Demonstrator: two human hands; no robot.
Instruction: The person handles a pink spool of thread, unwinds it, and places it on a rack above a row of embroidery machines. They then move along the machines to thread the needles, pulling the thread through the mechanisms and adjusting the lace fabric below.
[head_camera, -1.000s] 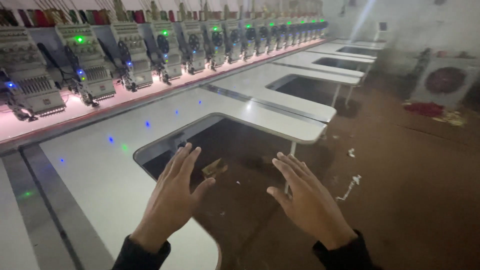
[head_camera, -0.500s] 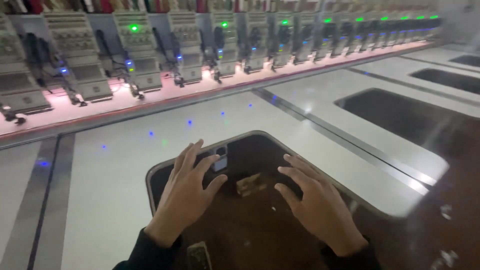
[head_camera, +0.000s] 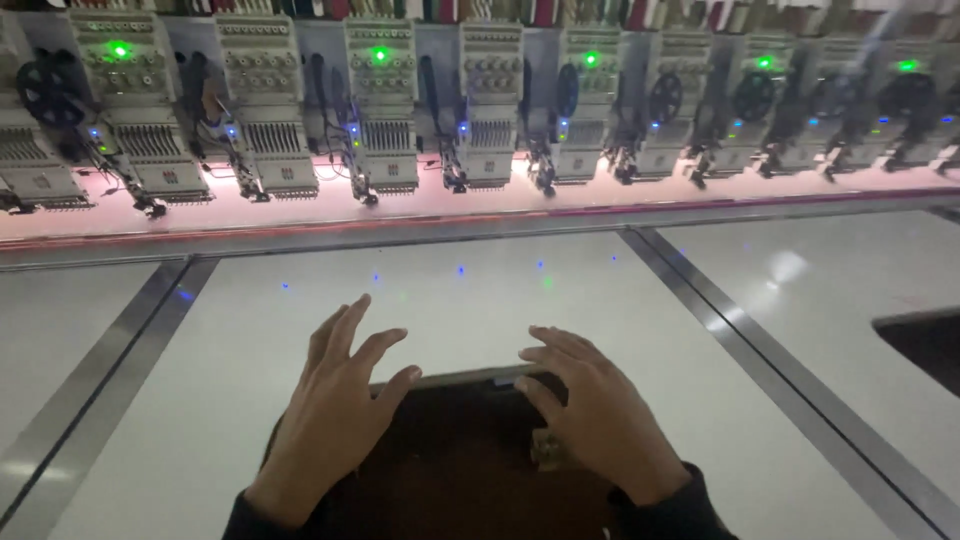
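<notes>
My left hand (head_camera: 335, 420) and my right hand (head_camera: 595, 410) hover side by side, palms down and fingers spread, holding nothing. Both are over the far rim of a dark cut-out (head_camera: 460, 460) in a white machine table (head_camera: 440, 300). The fingertips reach just past the rim over the white surface. Whether they touch it is unclear. Dark sleeves cover both wrists.
A long row of embroidery machine heads (head_camera: 380, 110) with green and blue lights runs along the back, above a pink-lit strip. Grey metal rails (head_camera: 760, 360) divide the table into panels. A second dark cut-out (head_camera: 925, 340) shows at the right edge.
The view has swung left and closer to the machine row. Both hands have moved forward from over the cut-out's middle to its far rim, still spread and empty.
</notes>
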